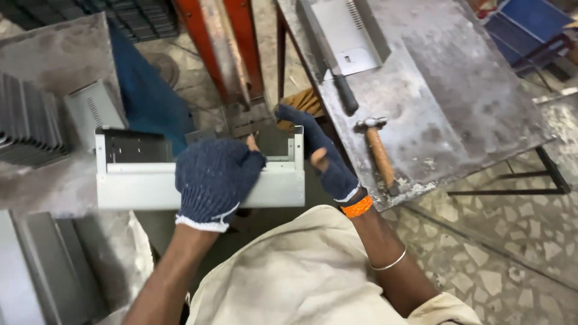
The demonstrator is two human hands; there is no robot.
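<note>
Both your gloved hands are on a bent sheet-metal housing (198, 174), mid-frame, held in the air in front of you.

Your left hand (215, 180) is clamped over the housing's front flange near its middle, bare fingertip poking out of the dark knit glove. Your right hand (322, 157) grips the housing's right end wall, fingers curled around the edge. Over on the right, the steel table (457, 90) carries a wooden-handled hammer (378, 150) just beside your right wrist, plus a black-handled tool (337, 78) and another metal panel (349, 36) at the top. A stack of dark metal parts (27, 120) sits at far left.
</note>
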